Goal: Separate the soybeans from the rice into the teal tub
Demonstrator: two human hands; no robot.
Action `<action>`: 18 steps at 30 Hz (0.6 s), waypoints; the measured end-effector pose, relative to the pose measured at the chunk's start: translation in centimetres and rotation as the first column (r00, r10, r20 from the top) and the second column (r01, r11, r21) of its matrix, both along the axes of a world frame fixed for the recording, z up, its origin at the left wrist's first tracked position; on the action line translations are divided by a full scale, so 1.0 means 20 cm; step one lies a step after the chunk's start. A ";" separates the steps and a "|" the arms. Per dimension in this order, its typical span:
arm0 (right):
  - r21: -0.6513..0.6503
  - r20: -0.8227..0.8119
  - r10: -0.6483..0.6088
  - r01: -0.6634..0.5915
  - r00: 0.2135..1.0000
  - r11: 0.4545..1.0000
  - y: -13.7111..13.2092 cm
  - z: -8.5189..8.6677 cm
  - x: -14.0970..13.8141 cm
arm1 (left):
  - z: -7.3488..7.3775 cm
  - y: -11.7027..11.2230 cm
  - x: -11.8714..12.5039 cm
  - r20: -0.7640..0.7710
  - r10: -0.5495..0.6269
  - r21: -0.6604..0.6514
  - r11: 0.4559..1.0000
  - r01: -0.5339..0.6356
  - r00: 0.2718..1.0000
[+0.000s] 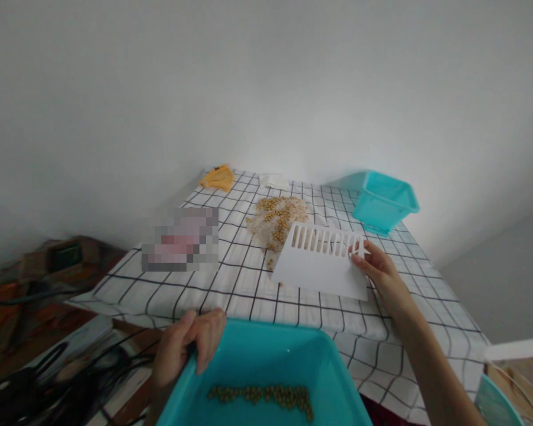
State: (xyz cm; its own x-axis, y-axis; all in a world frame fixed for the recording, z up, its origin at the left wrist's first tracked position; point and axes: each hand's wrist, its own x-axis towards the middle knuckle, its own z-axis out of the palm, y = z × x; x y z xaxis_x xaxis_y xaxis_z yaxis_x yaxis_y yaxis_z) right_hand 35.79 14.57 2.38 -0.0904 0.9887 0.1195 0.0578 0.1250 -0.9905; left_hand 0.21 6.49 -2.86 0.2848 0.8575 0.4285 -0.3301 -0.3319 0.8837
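Observation:
My left hand grips the far left rim of a turquoise tub at the near table edge, fingers curled over the rim. A row of yellow-brown beans lies on the tub's floor. My right hand pinches the right end of a white slotted scoop, held low over the checked tablecloth. Just beyond the scoop sits a pile of beans mixed with white grains.
A smaller turquoise basket stands at the far right of the checked tablecloth. An orange cloth and a white packet lie by the wall. Cables and dark gear clutter the floor on the left.

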 end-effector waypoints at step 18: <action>0.056 0.003 -0.028 0.027 1.000 0.998 0.02 0.00 0.00 | -0.02 -0.01 0.02 0.030 0.053 -0.026 0.998 -0.052 0.998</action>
